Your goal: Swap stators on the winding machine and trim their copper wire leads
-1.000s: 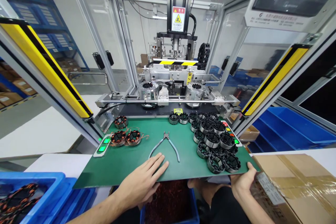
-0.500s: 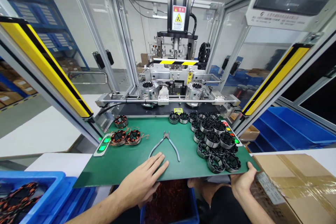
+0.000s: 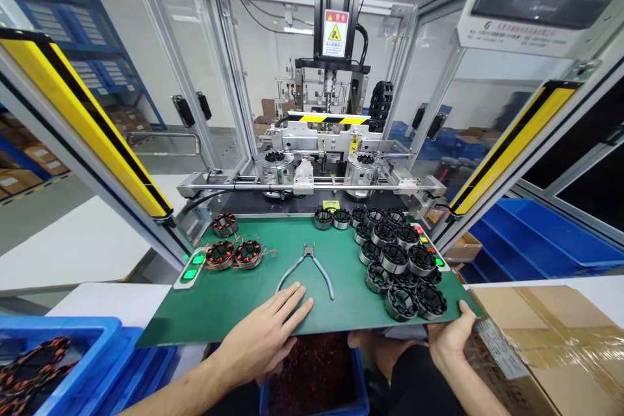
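My left hand [image 3: 275, 322] lies flat and open on the front of the green work surface [image 3: 336, 273], fingers stretched out. Its fingertips are by the left handle of the cutting pliers [image 3: 309, 252], which lie spread with pale blue handles. My right hand [image 3: 453, 331] grips the front right edge of the surface, thumb on top and fingers hidden below. Near it, black-and-steel stator cores [image 3: 402, 302] without wire stand piled up. Three copper-wound stators [image 3: 220, 255] sit at the left, some with loose wire ends.
Behind the surface stands a winding machine with two round metal fixtures [image 3: 275, 169] and a tall black motor [image 3: 335, 13]. Yellow light curtains [image 3: 97, 123] flank it. A blue bin [image 3: 358, 390] is below, a cardboard box [image 3: 550, 338] right, and a blue crate of wound parts [image 3: 92, 338] left.
The machine's black motor head and striped bar have shifted slightly to the right. Both my hands, the pliers and the stators stay where they were.
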A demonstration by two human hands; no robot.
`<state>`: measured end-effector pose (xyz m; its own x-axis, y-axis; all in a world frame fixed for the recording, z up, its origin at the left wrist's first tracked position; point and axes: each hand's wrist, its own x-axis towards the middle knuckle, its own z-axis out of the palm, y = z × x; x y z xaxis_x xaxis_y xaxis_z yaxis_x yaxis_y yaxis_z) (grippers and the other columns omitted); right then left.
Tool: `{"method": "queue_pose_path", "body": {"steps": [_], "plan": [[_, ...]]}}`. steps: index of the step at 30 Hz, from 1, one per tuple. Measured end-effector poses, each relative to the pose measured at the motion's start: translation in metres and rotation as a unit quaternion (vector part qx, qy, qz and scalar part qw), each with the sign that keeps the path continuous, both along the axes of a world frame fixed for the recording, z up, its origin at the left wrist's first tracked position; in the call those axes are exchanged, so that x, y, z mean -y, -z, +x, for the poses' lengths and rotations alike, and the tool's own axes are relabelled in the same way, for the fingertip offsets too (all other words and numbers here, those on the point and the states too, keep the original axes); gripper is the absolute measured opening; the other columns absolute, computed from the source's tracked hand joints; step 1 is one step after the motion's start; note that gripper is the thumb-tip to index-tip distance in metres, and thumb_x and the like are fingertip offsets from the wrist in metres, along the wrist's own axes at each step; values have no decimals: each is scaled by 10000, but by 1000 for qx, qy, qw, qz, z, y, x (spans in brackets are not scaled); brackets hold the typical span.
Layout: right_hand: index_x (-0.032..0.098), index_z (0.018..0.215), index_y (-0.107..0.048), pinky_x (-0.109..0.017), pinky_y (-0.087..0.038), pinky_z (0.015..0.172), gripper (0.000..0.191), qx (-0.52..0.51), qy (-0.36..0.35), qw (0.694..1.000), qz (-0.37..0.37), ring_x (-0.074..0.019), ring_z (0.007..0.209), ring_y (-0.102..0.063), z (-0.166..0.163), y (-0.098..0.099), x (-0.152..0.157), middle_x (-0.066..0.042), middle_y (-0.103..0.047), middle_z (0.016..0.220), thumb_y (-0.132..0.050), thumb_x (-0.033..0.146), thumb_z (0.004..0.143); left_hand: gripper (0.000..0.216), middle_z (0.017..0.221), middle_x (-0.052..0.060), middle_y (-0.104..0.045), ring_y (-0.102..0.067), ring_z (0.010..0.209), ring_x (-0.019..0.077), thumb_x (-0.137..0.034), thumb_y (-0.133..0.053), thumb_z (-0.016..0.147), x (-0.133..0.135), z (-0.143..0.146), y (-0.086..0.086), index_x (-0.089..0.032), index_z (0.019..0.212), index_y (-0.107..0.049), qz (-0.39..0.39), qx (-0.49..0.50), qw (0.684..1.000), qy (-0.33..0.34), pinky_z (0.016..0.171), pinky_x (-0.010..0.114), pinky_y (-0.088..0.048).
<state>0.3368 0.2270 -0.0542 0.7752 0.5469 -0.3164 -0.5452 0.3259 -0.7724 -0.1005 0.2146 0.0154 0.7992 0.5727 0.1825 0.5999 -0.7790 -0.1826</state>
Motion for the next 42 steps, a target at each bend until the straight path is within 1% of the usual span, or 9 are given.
{"method": "queue_pose_path", "body": {"steps": [3, 9, 15, 23, 26, 30, 33, 37, 42], "plan": [[214, 1123, -764, -242, -649, 657, 409, -9, 3, 1000, 1, -185, 977, -766, 0, -1, 0, -26, -817, 1161, -634, 410, 789, 774, 1706, 190, -489, -484, 1577, 353, -240, -675, 952, 0, 0, 3, -153, 1673, -406, -5, 5, 1000, -3, 1279, 462, -393], [217, 1107, -770, -291, -671, 646, 417, -1, 2, 1000, 6, -223, 1008, -775, 0, -1, -1, -45, -814, 1199, -665, 423, 760, 774, 1717, 176, -480, -475, 1586, 343, -251, -651, 970, 0, 0, 4, -174, 1690, -378, -11, 9, 1000, -6, 1284, 458, -388], [232, 1105, -783, -259, -658, 622, 410, -9, 7, 1000, 3, -208, 1004, -770, -1, -3, -1, -23, -818, 1187, -650, 411, 761, 789, 1729, 176, -463, -455, 1600, 336, -253, -650, 977, 0, 0, 2, -172, 1703, -353, -13, 10, 1000, -5, 1293, 445, -377], [233, 1093, -768, -260, -665, 685, 427, -5, 0, 1000, 0, -219, 1100, -749, -1, -2, -1, -29, -825, 1137, -674, 448, 735, 801, 1702, 188, -498, -512, 1559, 355, -243, -682, 937, -1, 1, 1, -156, 1678, -391, 1, 0, 1000, -1, 1264, 455, -413], [233, 1067, -779, -241, -657, 662, 393, -6, 8, 1000, 4, -203, 1077, -752, -3, -4, -2, -29, -820, 1155, -646, 437, 758, 800, 1716, 182, -480, -492, 1575, 343, -247, -661, 951, 0, 1, 0, -164, 1689, -363, -5, 3, 1000, -2, 1283, 447, -387], [239, 1052, -776, -287, -669, 650, 378, 1, 2, 1000, 0, -224, 1043, -761, -1, -2, -1, -30, -819, 1148, -658, 438, 754, 795, 1707, 180, -493, -490, 1577, 343, -240, -659, 950, 0, 1, 0, -165, 1684, -365, 1, 1, 1000, -2, 1288, 443, -370], [230, 1058, -752, -283, -670, 685, 402, 9, -4, 1000, 6, -220, 1038, -758, 1, 2, -1, -31, -822, 1101, -691, 470, 741, 799, 1703, 187, -497, -505, 1564, 351, -255, -672, 943, 0, 1, 2, -162, 1678, -374, 9, 1, 1000, -1, 1279, 448, -378], [223, 1056, -738, -254, -660, 689, 393, 9, 14, 999, 28, -192, 1000, -753, 2, 7, -2, -5, -817, 1013, -691, 458, 744, 798, 1689, 201, -510, -514, 1557, 360, -254, -687, 932, -1, 1, 2, -142, 1666, -395, 10, 3, 1000, 4, 1272, 450, -387], [219, 1059, -738, -274, -656, 672, 398, 7, 10, 999, 32, -202, 966, -756, 0, 6, -3, -16, -816, 1004, -708, 464, 747, 791, 1689, 196, -511, -506, 1562, 359, -247, -690, 933, -1, 1, 0, -143, 1665, -407, 4, 5, 1000, 3, 1268, 457, -397]]}}
